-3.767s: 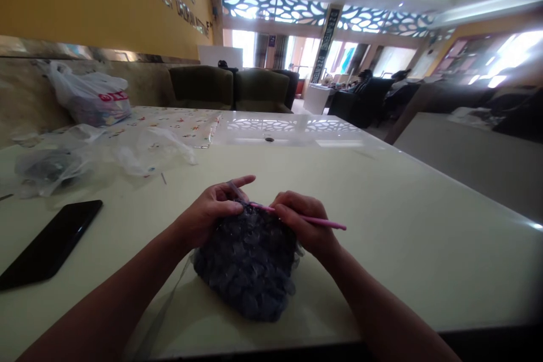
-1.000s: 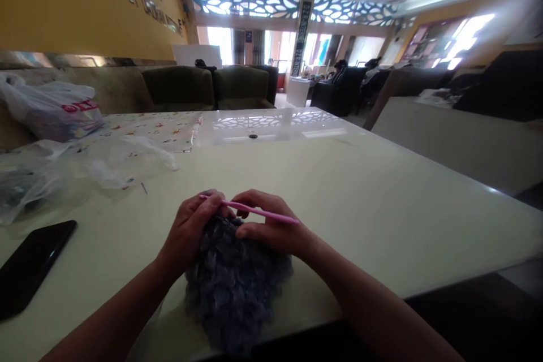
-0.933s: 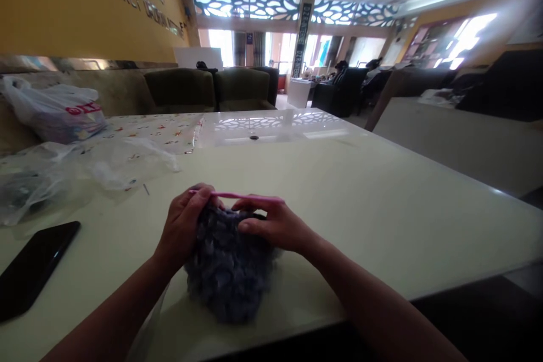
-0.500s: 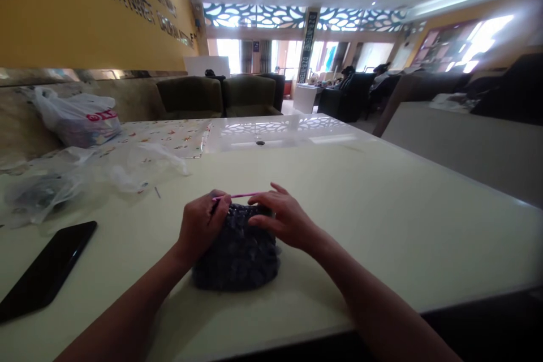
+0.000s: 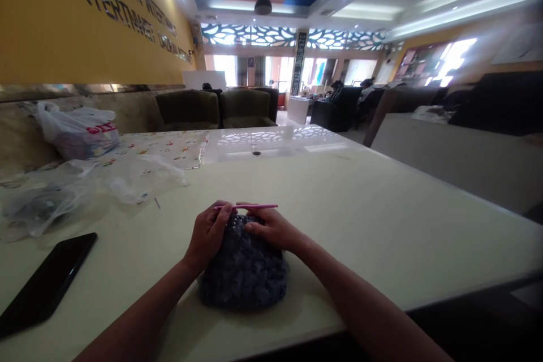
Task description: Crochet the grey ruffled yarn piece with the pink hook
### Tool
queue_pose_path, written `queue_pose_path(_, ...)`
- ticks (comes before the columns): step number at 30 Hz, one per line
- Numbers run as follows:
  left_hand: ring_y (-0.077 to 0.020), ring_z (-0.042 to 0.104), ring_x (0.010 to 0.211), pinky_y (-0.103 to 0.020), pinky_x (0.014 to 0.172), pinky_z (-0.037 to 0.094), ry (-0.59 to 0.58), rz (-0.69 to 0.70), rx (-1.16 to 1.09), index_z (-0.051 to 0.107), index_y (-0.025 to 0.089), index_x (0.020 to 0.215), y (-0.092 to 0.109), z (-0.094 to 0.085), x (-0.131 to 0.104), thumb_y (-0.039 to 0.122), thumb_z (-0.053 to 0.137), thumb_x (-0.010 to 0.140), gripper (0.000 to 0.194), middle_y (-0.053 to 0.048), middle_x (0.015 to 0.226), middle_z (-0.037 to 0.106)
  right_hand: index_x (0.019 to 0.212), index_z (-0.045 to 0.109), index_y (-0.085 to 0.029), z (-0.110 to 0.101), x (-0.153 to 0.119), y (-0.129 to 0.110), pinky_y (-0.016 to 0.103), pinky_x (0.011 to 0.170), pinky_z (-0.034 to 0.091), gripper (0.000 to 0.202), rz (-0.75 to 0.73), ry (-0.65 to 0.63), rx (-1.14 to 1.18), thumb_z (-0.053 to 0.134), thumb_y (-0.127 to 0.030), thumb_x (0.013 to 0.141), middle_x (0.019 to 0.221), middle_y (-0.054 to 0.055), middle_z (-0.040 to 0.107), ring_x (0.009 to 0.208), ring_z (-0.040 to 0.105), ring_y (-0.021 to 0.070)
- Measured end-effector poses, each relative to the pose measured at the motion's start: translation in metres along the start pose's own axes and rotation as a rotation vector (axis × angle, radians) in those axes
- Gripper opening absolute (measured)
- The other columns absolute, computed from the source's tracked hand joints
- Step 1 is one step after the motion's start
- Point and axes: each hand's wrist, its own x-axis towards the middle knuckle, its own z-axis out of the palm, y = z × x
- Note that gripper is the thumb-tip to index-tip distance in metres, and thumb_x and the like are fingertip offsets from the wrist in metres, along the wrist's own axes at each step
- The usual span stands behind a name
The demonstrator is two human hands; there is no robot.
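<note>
Since the earliest frame, the pink crochet hook (image 5: 258,206) has passed from the right hand (image 5: 274,229) to the left hand (image 5: 208,229), where it lies nearly level. Compared with half a second ago, the right fingers, raised and parted then, have come down at the upper edge of the dark blue-grey ruffled crochet piece (image 5: 246,277).

From where I stand, the left hand is closed at the piece's upper left, its thumb pressing the hook against the curled fingers. The hook's other end reaches out over the right hand. That hand pinches the upper right edge, thumb on the front and fingers behind, their tips partly hidden.

The piece hangs below both hands, between the forearms, close to the near edge of the tabletop (image 5: 360,226). Whether its bottom rests there is hard to tell.

Toward the left edge lies a black phone (image 5: 48,283), set at a slant. Beyond it are a clear plastic bag (image 5: 42,209) with something dark inside, a crumpled clear bag (image 5: 144,178) and a small thin stick (image 5: 156,202). At the far left corner, a white carrier bag (image 5: 80,130) with red lettering stands beside a patterned cover (image 5: 169,147).
</note>
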Motion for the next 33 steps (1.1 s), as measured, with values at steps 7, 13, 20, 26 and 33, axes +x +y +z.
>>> queue_pose_path(7, -0.0124, 0.051, 0.064, -0.022, 0.060, 0.041, -0.239, -0.087, -0.251, 0.066, 0.016, 0.077, 0.009, -0.006, -0.002, 0.045, 0.057, 0.090, 0.033, 0.001, 0.068, 0.059, 0.079, 0.063, -0.017, 0.004, -0.009, -0.034, 0.024, 0.063, 0.041, 0.026, -0.093, 0.167, 0.237, 0.057, -0.039, 0.093, 0.073, 0.000, 0.057, 0.069, 0.052, 0.0128)
queue_pose_path(13, -0.0134, 0.056, 0.066, -0.024, 0.064, 0.044, -0.298, -0.180, -0.385, 0.067, 0.016, 0.077, 0.010, -0.006, 0.000, 0.046, 0.062, 0.087, 0.032, -0.001, 0.072, 0.064, 0.095, 0.065, -0.017, 0.003, -0.003, -0.040, 0.030, 0.072, 0.046, 0.013, -0.513, 0.261, -0.517, 0.054, -0.025, 0.095, 0.080, 0.003, 0.065, 0.070, 0.057, 0.0148)
queue_pose_path(20, -0.0175, 0.059, 0.072, -0.029, 0.071, 0.048, -0.311, -0.179, -0.306, 0.070, 0.015, 0.074, 0.013, -0.011, 0.004, 0.054, 0.048, 0.093, 0.049, -0.005, 0.076, 0.069, 0.103, 0.062, -0.014, 0.010, 0.001, -0.039, 0.033, 0.083, 0.050, 0.012, -0.659, 0.366, -0.726, 0.055, -0.015, 0.094, 0.081, 0.006, 0.068, 0.074, 0.063, 0.0164)
queue_pose_path(26, -0.0218, 0.062, 0.096, -0.046, 0.113, 0.028, -0.406, -0.015, -0.060, 0.077, 0.023, 0.095, 0.006, -0.030, 0.017, 0.049, 0.042, 0.097, 0.044, -0.005, 0.101, 0.073, 0.090, 0.066, -0.018, 0.009, -0.004, -0.055, 0.025, 0.068, 0.048, 0.016, -0.364, 0.372, -0.196, 0.050, -0.017, 0.096, 0.081, 0.002, 0.066, 0.072, 0.061, 0.0128)
queue_pose_path(33, -0.0290, 0.041, 0.137, -0.050, 0.115, 0.025, -0.285, -0.004, 0.070, 0.060, 0.026, 0.134, 0.004, -0.041, 0.022, 0.048, 0.048, 0.095, 0.047, -0.011, 0.144, 0.054, 0.088, 0.068, -0.018, 0.008, -0.008, -0.043, 0.025, 0.064, 0.046, 0.019, -0.245, 0.442, -0.020, 0.051, -0.021, 0.095, 0.077, 0.002, 0.064, 0.068, 0.058, 0.0131)
